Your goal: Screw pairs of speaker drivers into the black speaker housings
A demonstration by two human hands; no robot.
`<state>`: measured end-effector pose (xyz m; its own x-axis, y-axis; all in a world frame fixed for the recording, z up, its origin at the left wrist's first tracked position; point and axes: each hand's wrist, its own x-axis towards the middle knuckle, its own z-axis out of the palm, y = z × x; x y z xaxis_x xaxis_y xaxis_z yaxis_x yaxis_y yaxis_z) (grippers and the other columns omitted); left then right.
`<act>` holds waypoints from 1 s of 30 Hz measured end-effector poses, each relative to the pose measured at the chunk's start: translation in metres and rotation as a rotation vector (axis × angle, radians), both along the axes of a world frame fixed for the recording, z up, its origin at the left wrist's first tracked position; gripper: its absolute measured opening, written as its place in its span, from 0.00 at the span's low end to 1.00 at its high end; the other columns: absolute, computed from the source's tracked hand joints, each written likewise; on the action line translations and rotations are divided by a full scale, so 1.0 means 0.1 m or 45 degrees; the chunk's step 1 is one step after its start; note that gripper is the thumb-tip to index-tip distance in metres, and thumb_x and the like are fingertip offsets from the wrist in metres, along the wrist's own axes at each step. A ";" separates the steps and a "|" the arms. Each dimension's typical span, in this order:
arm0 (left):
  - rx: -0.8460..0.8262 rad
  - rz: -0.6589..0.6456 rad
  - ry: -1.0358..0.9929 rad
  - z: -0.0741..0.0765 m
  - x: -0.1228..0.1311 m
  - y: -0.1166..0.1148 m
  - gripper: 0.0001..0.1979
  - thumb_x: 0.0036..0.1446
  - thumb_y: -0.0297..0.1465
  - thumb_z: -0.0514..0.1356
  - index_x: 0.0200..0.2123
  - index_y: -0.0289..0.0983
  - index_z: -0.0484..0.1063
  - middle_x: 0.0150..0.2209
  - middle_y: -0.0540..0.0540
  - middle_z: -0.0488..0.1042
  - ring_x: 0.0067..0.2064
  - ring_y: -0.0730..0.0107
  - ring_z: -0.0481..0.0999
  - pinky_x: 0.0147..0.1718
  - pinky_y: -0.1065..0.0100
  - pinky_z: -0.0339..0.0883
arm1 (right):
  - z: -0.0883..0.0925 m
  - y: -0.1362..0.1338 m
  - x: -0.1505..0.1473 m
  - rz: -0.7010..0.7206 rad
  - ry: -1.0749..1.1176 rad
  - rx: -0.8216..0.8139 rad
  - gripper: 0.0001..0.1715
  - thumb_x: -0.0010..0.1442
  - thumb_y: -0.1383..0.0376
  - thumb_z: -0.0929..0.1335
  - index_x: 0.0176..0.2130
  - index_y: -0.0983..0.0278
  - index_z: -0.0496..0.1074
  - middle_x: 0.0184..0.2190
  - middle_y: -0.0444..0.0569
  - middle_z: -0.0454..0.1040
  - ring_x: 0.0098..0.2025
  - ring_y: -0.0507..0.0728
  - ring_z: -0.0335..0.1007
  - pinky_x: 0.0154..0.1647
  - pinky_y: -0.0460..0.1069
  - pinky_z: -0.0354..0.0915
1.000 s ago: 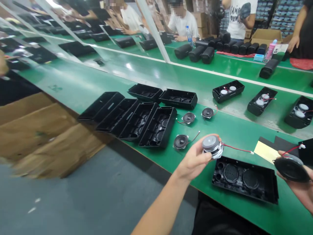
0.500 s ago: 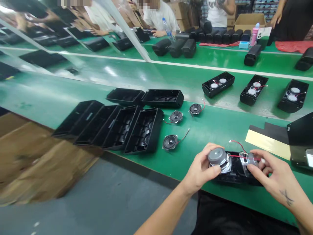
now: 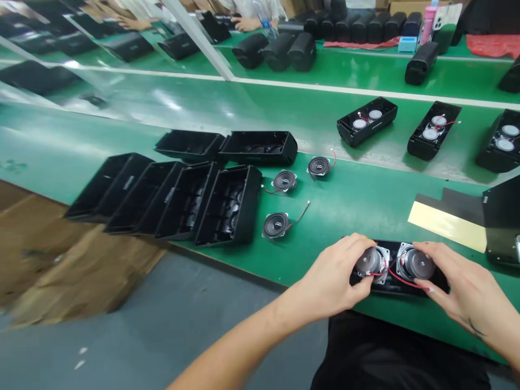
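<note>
Near the table's front edge lies a black housing [image 3: 392, 290], with two round speaker drivers side by side in it, magnets facing up. My left hand [image 3: 345, 271] grips the left driver [image 3: 368, 262] between thumb and fingers. Around the right driver [image 3: 421, 264] my right hand [image 3: 459, 276] is closed in the same way. Red wires [image 3: 400, 279] run across between the two drivers. How deep the drivers sit in the housing is hard to tell.
Three loose drivers [image 3: 275, 225] lie left of my hands, beside several open black housings [image 3: 247, 211]. Behind stand housings with drivers inside [image 3: 368, 122]. Yellow and black sheets [image 3: 447, 225] lie at the right. A person's hand [image 3: 247, 24] shows across the table.
Both drivers, tilted or raised before, now lie flatter in the housing, magnets up. The red wires have shifted between them. The camera view has tilted down.
</note>
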<state>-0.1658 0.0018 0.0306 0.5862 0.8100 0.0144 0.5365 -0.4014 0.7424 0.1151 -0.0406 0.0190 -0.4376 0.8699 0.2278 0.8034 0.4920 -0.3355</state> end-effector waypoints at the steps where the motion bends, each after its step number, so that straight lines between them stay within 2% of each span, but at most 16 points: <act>1: 0.023 -0.039 0.113 0.02 -0.01 0.01 0.21 0.59 0.22 0.63 0.56 0.37 0.70 0.53 0.44 0.78 0.52 0.59 0.78 0.53 0.58 0.76 | -0.01 0.01 0.02 0.034 -0.069 0.064 0.20 0.78 0.57 0.60 0.62 0.62 0.68 0.54 0.48 0.79 0.51 0.56 0.80 0.41 0.50 0.79; 4: 0.063 -0.174 0.446 0.07 0.01 0.02 0.19 0.63 0.22 0.63 0.56 0.36 0.70 0.54 0.42 0.77 0.52 0.55 0.79 0.50 0.54 0.78 | 0.02 0.01 0.04 0.151 -0.183 0.174 0.18 0.79 0.60 0.60 0.60 0.64 0.70 0.54 0.45 0.80 0.48 0.56 0.80 0.41 0.52 0.76; 8: 0.051 -0.310 0.705 0.13 0.13 0.04 0.14 0.68 0.25 0.61 0.56 0.36 0.70 0.53 0.42 0.78 0.50 0.55 0.82 0.43 0.57 0.80 | 0.05 0.04 0.03 0.253 -0.214 0.148 0.17 0.78 0.62 0.62 0.60 0.64 0.71 0.56 0.44 0.79 0.48 0.56 0.78 0.48 0.54 0.70; 10: 0.066 -0.315 0.780 0.13 0.19 0.05 0.14 0.70 0.27 0.61 0.57 0.36 0.71 0.52 0.42 0.78 0.48 0.55 0.83 0.40 0.58 0.79 | 0.03 0.08 0.03 0.271 -0.247 0.142 0.17 0.78 0.63 0.61 0.60 0.66 0.71 0.55 0.45 0.80 0.48 0.57 0.76 0.50 0.54 0.67; 13: 0.089 -0.290 0.883 0.10 0.26 0.06 0.15 0.69 0.28 0.63 0.57 0.34 0.72 0.49 0.42 0.80 0.45 0.55 0.83 0.37 0.59 0.78 | -0.04 0.16 0.03 0.299 -0.268 0.132 0.18 0.80 0.62 0.59 0.59 0.66 0.71 0.54 0.45 0.80 0.47 0.56 0.76 0.46 0.54 0.64; 17: 0.093 -0.337 0.940 0.07 0.32 0.08 0.13 0.69 0.30 0.65 0.54 0.33 0.74 0.46 0.43 0.81 0.45 0.54 0.83 0.40 0.57 0.78 | -0.12 0.22 0.06 0.349 -0.272 0.089 0.19 0.80 0.61 0.58 0.59 0.65 0.71 0.54 0.43 0.80 0.46 0.55 0.75 0.41 0.54 0.59; 23: 0.085 -0.365 0.914 0.08 0.30 0.12 0.19 0.69 0.37 0.67 0.57 0.33 0.74 0.51 0.41 0.80 0.50 0.52 0.81 0.41 0.58 0.78 | -0.12 0.22 0.14 0.371 -0.260 -0.011 0.21 0.81 0.58 0.59 0.63 0.65 0.69 0.56 0.45 0.78 0.50 0.55 0.74 0.45 0.52 0.60; 25: 0.088 -0.389 0.874 0.08 0.27 0.13 0.19 0.68 0.35 0.67 0.59 0.34 0.73 0.53 0.42 0.80 0.51 0.53 0.80 0.41 0.58 0.78 | -0.11 0.23 0.16 0.382 -0.225 -0.015 0.20 0.80 0.59 0.60 0.62 0.65 0.69 0.56 0.45 0.79 0.50 0.54 0.74 0.46 0.52 0.61; 30: 0.117 -0.459 0.862 0.06 0.25 0.14 0.18 0.64 0.26 0.68 0.56 0.32 0.74 0.50 0.42 0.81 0.49 0.54 0.80 0.40 0.60 0.77 | -0.12 0.24 0.18 0.405 -0.104 -0.046 0.16 0.78 0.62 0.64 0.61 0.64 0.71 0.56 0.44 0.80 0.50 0.52 0.77 0.44 0.51 0.62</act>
<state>-0.1405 0.0159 0.0368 0.7185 0.5805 -0.3832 0.6863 -0.6814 0.2545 0.1328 -0.0170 0.0068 -0.7041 0.6935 0.1525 0.6362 0.7115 -0.2982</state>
